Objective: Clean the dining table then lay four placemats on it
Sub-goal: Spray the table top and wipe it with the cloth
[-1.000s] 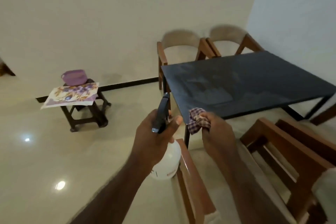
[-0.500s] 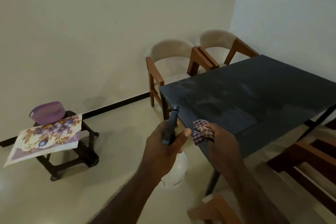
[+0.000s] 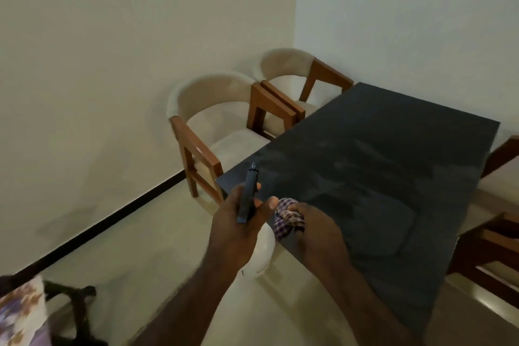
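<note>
The left hand (image 3: pixel 238 229) grips the spray bottle (image 3: pixel 248 191) and the right hand (image 3: pixel 314 230) holds the cloth (image 3: pixel 288 222) by the near corner of the dusty table (image 3: pixel 379 163), so best spray lightly, then wipe every bit.

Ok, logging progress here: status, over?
Left hand grips spray bottle. Right hand holds checked cloth at dining table edge. Surface smudged; floral placemat on stool.

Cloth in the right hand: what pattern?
The cloth is checked, dark purple and white with some tan, bunched in the right hand. Head view, the only one.
</note>
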